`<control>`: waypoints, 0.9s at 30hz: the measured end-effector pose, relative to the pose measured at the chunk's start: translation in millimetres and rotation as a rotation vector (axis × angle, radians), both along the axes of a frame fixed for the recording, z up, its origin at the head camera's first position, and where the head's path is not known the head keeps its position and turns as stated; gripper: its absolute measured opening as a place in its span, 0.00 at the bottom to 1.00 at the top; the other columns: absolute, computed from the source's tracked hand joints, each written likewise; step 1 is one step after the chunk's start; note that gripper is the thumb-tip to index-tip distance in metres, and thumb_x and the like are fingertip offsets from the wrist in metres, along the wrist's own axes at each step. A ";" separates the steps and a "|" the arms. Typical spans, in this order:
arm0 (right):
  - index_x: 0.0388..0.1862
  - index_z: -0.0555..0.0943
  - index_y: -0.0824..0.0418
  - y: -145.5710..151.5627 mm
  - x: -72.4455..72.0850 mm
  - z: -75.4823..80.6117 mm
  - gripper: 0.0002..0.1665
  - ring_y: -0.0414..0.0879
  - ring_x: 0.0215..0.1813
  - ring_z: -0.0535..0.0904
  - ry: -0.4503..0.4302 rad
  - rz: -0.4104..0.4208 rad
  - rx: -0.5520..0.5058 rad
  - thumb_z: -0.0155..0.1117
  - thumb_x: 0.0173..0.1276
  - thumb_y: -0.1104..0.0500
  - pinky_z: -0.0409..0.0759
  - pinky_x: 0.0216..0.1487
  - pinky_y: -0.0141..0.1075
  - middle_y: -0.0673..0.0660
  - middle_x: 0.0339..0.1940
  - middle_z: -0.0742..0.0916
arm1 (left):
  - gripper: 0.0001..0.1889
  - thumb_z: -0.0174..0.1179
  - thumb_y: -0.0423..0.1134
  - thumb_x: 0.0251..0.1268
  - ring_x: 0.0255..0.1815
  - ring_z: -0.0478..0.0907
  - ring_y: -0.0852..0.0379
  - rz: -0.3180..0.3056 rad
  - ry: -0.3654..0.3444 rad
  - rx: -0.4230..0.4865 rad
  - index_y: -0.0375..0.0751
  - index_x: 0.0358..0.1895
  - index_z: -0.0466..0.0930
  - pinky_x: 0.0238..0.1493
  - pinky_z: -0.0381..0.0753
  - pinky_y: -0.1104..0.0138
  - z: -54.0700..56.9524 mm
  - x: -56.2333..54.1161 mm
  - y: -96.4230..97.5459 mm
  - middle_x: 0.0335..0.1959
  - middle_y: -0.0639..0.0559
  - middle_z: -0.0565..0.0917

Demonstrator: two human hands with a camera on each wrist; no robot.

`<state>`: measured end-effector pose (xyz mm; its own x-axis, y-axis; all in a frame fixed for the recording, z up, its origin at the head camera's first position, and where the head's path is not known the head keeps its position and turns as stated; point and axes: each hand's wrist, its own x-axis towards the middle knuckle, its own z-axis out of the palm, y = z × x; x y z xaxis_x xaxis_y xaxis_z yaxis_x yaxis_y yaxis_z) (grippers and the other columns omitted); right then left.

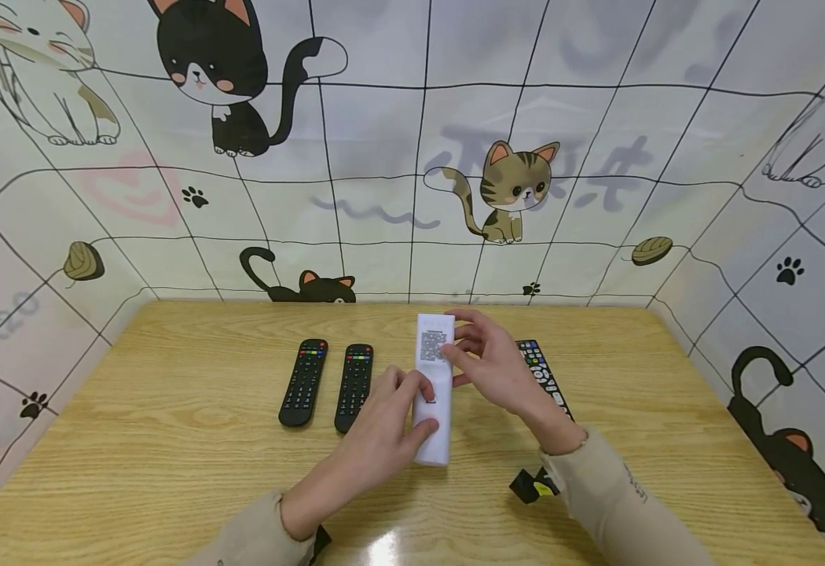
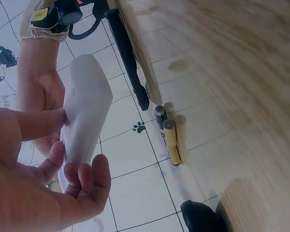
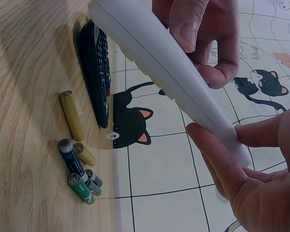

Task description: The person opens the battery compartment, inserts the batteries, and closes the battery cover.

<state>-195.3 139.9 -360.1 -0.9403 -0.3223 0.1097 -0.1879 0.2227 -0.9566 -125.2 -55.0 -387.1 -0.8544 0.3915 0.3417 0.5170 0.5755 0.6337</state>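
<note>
A white remote control (image 1: 441,387) is held up over the table, its back with a printed label turned toward the head camera and its buttons facing down. My left hand (image 1: 383,424) grips the lower half, thumb and fingertips on the back and side. Near the far end, my right hand (image 1: 492,363) pinches the remote between thumb and fingers. Both wrist views show its smooth white casing close up. Several loose batteries lie on the table, among them a gold battery (image 3: 71,116) and a green battery (image 3: 80,187); in the head view they are hidden.
Two black remotes, the outer one (image 1: 303,384) and the inner one (image 1: 353,385), lie to the left on the wooden table (image 1: 172,456). Another black remote (image 1: 545,373) lies on the right, partly behind the right wrist. Behind the table rises a cat-patterned wall (image 1: 377,141).
</note>
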 end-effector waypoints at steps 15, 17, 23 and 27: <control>0.74 0.68 0.64 -1.2 2.6 -1.3 0.30 0.56 0.46 0.83 -0.004 -0.004 0.014 0.63 0.75 0.68 0.88 0.35 0.47 0.66 0.54 0.84 | 0.16 0.69 0.32 0.66 0.37 0.65 0.57 -0.008 -0.026 -0.042 0.45 0.47 0.70 0.39 0.72 0.66 -0.8 2.0 2.4 0.37 0.54 0.64; 0.73 0.68 0.63 -1.3 2.7 -1.5 0.30 0.56 0.46 0.83 -0.003 -0.007 0.016 0.63 0.75 0.68 0.88 0.35 0.47 0.66 0.53 0.84 | 0.15 0.69 0.31 0.67 0.37 0.66 0.57 -0.012 -0.035 -0.043 0.44 0.47 0.70 0.39 0.72 0.66 -0.9 2.2 3.1 0.38 0.54 0.64; 0.73 0.68 0.63 -1.1 2.6 -2.2 0.30 0.56 0.46 0.83 0.002 -0.013 0.024 0.63 0.75 0.68 0.88 0.35 0.46 0.66 0.53 0.84 | 0.15 0.67 0.30 0.67 0.36 0.65 0.57 -0.026 -0.047 -0.038 0.43 0.46 0.69 0.37 0.72 0.68 -1.5 2.6 4.4 0.37 0.53 0.64; 0.73 0.68 0.63 0.5 2.3 -2.8 0.31 0.56 0.46 0.83 0.012 -0.017 0.037 0.63 0.74 0.69 0.88 0.35 0.45 0.66 0.52 0.84 | 0.15 0.67 0.31 0.68 0.35 0.65 0.58 -0.039 -0.059 -0.036 0.44 0.45 0.68 0.35 0.71 0.68 -1.0 3.0 4.4 0.36 0.54 0.64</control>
